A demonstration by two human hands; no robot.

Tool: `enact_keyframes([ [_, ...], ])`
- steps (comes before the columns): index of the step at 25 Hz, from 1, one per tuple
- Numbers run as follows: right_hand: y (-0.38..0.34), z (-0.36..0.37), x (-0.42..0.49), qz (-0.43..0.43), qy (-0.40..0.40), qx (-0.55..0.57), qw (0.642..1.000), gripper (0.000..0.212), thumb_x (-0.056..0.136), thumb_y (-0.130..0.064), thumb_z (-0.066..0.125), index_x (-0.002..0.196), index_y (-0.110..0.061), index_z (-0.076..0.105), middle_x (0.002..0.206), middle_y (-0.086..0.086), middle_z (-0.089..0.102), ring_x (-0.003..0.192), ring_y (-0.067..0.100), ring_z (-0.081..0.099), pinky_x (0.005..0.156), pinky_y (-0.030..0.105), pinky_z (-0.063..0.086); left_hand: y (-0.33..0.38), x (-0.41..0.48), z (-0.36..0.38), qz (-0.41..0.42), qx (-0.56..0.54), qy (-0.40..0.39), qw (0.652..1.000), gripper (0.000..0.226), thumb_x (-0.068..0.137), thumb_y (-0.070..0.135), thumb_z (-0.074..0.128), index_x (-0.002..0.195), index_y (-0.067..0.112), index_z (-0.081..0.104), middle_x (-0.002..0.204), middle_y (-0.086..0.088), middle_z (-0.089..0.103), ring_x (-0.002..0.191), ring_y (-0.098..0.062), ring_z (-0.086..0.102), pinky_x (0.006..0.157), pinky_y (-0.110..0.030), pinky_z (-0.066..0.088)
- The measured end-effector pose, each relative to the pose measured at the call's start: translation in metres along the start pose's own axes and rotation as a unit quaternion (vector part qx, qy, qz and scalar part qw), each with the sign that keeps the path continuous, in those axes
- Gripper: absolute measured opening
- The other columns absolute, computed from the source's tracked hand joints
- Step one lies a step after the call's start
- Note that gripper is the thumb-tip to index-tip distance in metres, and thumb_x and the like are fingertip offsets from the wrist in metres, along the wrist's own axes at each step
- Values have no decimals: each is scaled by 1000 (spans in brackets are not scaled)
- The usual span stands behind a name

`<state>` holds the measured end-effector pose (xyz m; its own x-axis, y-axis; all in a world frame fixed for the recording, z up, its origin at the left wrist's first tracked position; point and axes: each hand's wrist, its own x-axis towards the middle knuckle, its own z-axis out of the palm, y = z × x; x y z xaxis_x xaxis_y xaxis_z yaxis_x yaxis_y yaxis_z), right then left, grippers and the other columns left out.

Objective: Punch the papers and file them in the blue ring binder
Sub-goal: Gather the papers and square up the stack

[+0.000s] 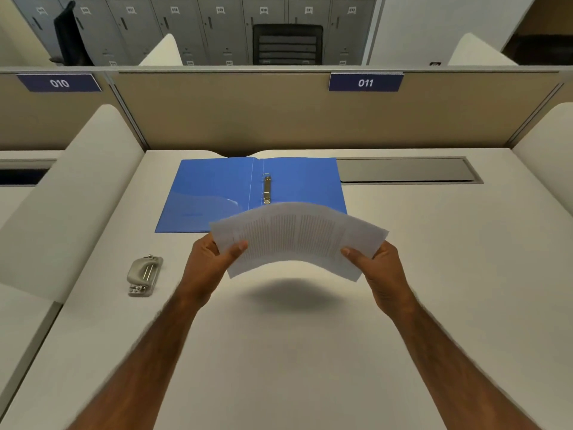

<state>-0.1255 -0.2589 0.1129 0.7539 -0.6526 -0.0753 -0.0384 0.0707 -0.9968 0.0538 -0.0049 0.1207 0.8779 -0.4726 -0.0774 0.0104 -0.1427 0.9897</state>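
Note:
I hold a sheaf of printed white papers in the air above the desk, bowed upward in the middle. My left hand grips its left end, and my right hand grips its right end. The blue ring binder lies open flat on the desk just beyond the papers, its metal rings closed in the middle. The papers hide the binder's near right corner. A grey metal hole punch sits on the desk to the left of my left hand.
The white desk is fenced by a tan partition at the back and white side dividers. A grey cable tray lid lies flush at the back right. A black chair and lockers stand beyond the partition.

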Motion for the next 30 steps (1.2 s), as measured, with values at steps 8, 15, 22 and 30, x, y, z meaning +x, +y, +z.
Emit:
enact_keyframes([
  [8, 24, 1, -6, 54, 44, -13, 998, 21, 85, -11, 75, 99, -25, 70, 96, 1, 74, 93, 25, 66, 75, 27, 51, -17, -11, 19, -64, 40, 27, 997, 29, 90, 17, 68, 118, 14, 62, 98, -2, 67, 89, -14, 63, 83, -29, 54],
  [15, 13, -3, -8, 4, -8, -21, 1000, 32, 82, -16, 77, 111, -26, 68, 108, 2, 72, 99, 19, 66, 82, 31, 57, -12, -5, 7, -38, 51, -6, 998, 33, 86, 22, 73, 117, 17, 64, 101, -2, 70, 92, -18, 66, 68, -17, 56],
  [22, 14, 0, -9, 13, 44, -62, 997, 27, 89, -5, 68, 88, -32, 69, 84, -13, 72, 82, 11, 65, 74, 24, 52, -21, -6, 16, -53, 29, 26, 998, 27, 90, 18, 67, 117, 18, 63, 101, -2, 68, 91, -13, 63, 75, -19, 51],
  [30, 15, 4, -12, 6, 51, -90, 995, 27, 90, -5, 65, 87, -32, 68, 82, -10, 71, 79, 12, 64, 70, 23, 51, -32, -5, 18, -55, 32, 18, 998, 27, 91, 19, 67, 118, 16, 64, 103, -6, 70, 96, -21, 64, 72, -20, 52],
])
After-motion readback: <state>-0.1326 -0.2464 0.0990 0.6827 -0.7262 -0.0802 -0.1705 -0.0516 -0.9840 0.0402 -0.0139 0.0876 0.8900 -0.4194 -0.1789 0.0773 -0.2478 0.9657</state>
